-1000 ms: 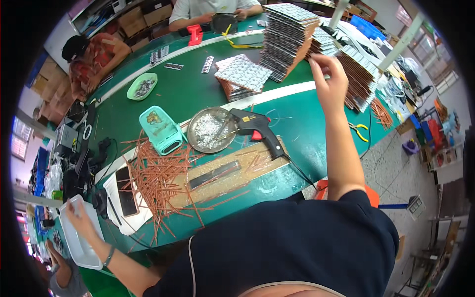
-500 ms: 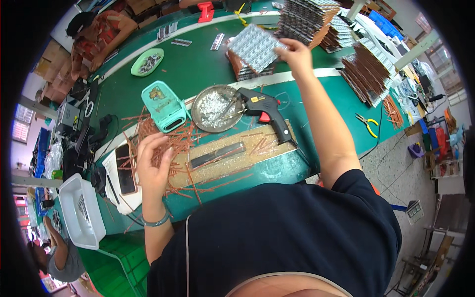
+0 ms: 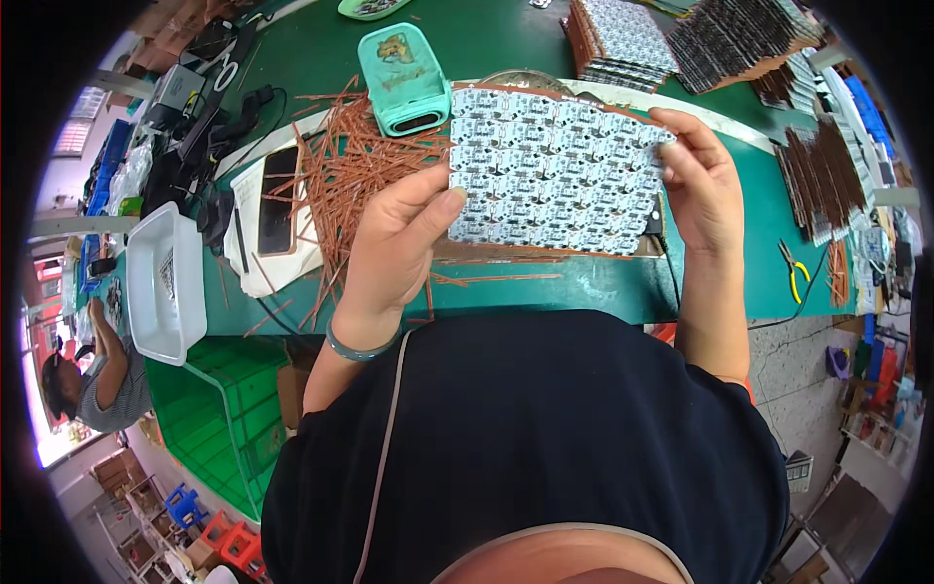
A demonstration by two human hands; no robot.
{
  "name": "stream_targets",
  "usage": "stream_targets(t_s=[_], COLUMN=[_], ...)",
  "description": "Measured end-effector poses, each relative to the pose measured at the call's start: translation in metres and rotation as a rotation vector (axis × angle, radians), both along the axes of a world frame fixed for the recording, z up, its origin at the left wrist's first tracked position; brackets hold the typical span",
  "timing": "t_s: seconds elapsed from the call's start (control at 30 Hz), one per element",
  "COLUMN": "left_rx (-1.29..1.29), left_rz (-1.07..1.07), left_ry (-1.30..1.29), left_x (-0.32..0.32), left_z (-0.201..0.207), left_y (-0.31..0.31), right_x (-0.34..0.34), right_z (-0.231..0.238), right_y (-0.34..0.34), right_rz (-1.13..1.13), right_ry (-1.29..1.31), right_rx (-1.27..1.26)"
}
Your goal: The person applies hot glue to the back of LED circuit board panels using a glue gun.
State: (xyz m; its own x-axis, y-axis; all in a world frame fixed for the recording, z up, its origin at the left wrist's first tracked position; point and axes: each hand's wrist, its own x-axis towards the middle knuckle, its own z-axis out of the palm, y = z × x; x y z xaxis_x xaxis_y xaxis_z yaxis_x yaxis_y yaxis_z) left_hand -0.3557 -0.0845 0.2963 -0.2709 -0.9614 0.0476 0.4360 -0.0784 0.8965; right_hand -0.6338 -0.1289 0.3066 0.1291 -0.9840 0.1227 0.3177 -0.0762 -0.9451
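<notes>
Under and around the board: one green table (image 3: 603,292), its far side cut off by the top edge of view.
Below left of the board: one green crate (image 3: 190,428), partly hidden by the person's arm and shirt.
Beyond the board, to the right: stacks (image 3: 744,44) of similar boards, the tallest cropped at the top. A further stack (image 3: 827,180) right of the board.
Left of the board: a heap of thin brown strips (image 3: 360,156), running under the left hand.
Well left of the board: one white tray (image 3: 165,336), contents hard to make out.
One board (image 3: 555,175), white-faced, dark-patterned, raised above the table between both hands; underside hidden.
At its left edge: left hand (image 3: 389,238), gripping, thumb on the face, other fingertips behind.
At its upper right corner: right hand (image 3: 705,195), pinching, fingertips blurred.
Just beyond its upper left corner: one teal holder (image 3: 399,78).
Left of the board: one phone (image 3: 277,204), strips across it.
Behind the board's top edge: one pan (image 3: 525,80), only the rim showing.
Right of the board: yellow-handled pliers (image 3: 793,268).
</notes>
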Motion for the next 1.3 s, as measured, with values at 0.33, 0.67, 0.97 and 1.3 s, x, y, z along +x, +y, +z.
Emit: stream_targets(t_s=[0.33, 0.67, 0.97, 1.3], left_rx=[-0.01, -0.018, 0.015, 0.05], left_rz=[-0.062, -0.092, -0.119, -0.091], left_ry=[0.094, 0.096, 0.117, 0.14], left_x=[0.004, 0.005, 0.003, 0.005], left_z=[0.006, 0.005, 0.002, -0.005], left_y=[0.015, 0.012, 0.011, 0.01], right_x=[0.011, 0.013, 0.012, 0.008], right_z=[-0.018, -0.023, -0.026, -0.021], right_y=[0.004, 0.001, 0.0, 0.003], right_rz=[0.0, 0.03, 0.003, 0.033], right_ry=[-0.092, -0.143, -0.179, -0.25], right_rx=[0.085, 0.11, 0.11, 0.088])
